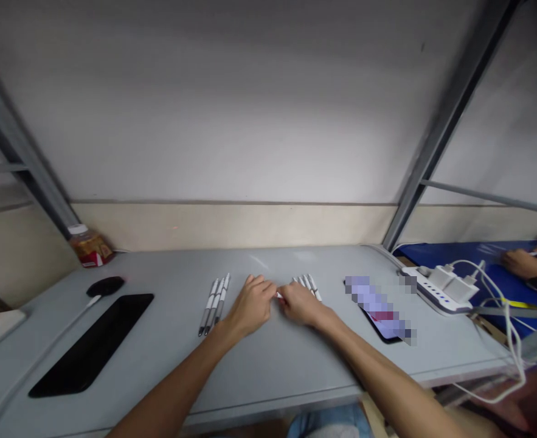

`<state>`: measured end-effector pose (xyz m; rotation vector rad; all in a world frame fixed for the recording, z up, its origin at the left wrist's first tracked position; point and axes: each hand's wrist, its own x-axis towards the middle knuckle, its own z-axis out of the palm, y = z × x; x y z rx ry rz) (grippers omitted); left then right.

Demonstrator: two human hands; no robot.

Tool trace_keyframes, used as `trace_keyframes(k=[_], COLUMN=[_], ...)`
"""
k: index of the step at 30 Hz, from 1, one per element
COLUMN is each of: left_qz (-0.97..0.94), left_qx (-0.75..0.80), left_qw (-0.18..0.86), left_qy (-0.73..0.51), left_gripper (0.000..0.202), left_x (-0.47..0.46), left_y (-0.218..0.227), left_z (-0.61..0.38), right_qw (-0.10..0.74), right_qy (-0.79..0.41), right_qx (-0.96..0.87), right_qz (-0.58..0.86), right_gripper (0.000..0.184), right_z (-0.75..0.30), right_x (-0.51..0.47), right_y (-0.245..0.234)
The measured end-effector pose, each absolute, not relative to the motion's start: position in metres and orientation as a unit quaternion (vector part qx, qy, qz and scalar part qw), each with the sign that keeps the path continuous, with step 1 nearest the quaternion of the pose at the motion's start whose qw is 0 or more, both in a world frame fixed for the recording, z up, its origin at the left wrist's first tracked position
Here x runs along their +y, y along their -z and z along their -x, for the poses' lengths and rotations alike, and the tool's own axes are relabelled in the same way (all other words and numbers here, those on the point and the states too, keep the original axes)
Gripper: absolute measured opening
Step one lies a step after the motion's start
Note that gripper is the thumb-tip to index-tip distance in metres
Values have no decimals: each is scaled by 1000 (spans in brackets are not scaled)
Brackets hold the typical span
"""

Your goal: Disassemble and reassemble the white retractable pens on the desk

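My left hand (252, 303) and my right hand (299, 302) meet over the middle of the grey table, both closed. Between their fingertips shows a short white bit of a pen (279, 295), the rest of it hidden by the fingers. Left of my left hand lie several white-and-grey pens (212, 304), side by side with their dark tips toward me. Just behind my right hand is a row of several white pens (312, 285), partly covered by that hand.
A lit phone (377, 310) lies on the right, beside a white power strip (436, 289) with plugs and cables. At left are a black mat-like slab (95, 347), a black round device (106, 286) and a jar (89, 246). Another person's hands (526, 264) are at far right.
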<state>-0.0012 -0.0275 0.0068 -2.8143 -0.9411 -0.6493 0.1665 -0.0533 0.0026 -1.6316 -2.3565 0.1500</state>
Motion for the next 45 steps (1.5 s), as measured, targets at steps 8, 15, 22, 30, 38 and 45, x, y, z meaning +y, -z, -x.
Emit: trace_keyframes(k=[8, 15, 22, 30, 38, 45], left_qz=[884, 883, 901, 901, 896, 897], left_qx=[-400, -415, -376, -380, -378, -360], left_qw=[5, -24, -46, -35, -35, -54], left_qy=[244, 219, 213, 207, 229, 250], left_gripper=[24, 30, 21, 28, 30, 23], left_x=[-19, -16, -19, -15, -12, -16], left_y=[3, -4, 0, 3, 4, -2], left_z=[-4, 7, 10, 10, 11, 14], right_qw=[113, 161, 171, 168, 203, 178], right_qy=[108, 142, 103, 99, 108, 62], right_qx=[-792, -812, -813, -816, -807, -828], right_qz=[590, 543, 546, 544, 544, 529], right_gripper=[15, 26, 22, 26, 19, 26], right_z=[-152, -155, -164, -162, -161, -168], right_x=[-57, -55, -51, -54, -55, -52], right_y=[-15, -4, -1, -3, -4, -6])
